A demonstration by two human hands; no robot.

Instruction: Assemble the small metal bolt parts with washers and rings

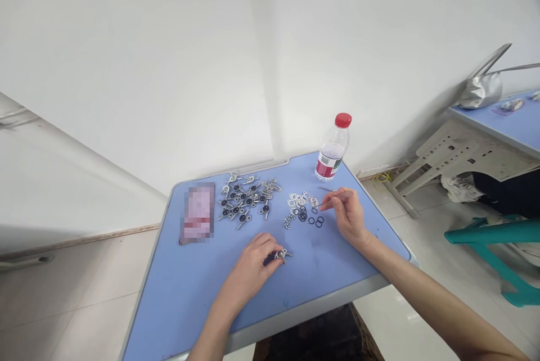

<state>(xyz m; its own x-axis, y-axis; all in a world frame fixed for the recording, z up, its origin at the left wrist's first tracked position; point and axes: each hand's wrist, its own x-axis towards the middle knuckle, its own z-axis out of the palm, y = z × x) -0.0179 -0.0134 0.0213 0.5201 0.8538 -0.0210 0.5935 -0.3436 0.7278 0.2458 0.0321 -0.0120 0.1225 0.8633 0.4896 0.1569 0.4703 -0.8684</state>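
Note:
My left hand (256,262) is closed on a small metal fitting (283,254) with a flanged plate, resting at the front middle of the blue table. My right hand (351,218) pinches a thin metal tool (323,204), whose tip points left over the black rubber rings (302,216). Whether it is tweezers or a pick, I cannot tell. Beside the rings lie thin metal gaskets (301,199) and a small cluster of shiny steel balls (288,221). Several similar metal fittings (248,201), many with black round centres, are heaped left of the gaskets.
A clear bottle (330,161) with a red cap stands at the table's back right. A blurred flat rectangular item (198,212) lies at the left. White wall rises behind the table (185,293). To the right are a teal stool (491,237) and another table holding a silver bag (481,91).

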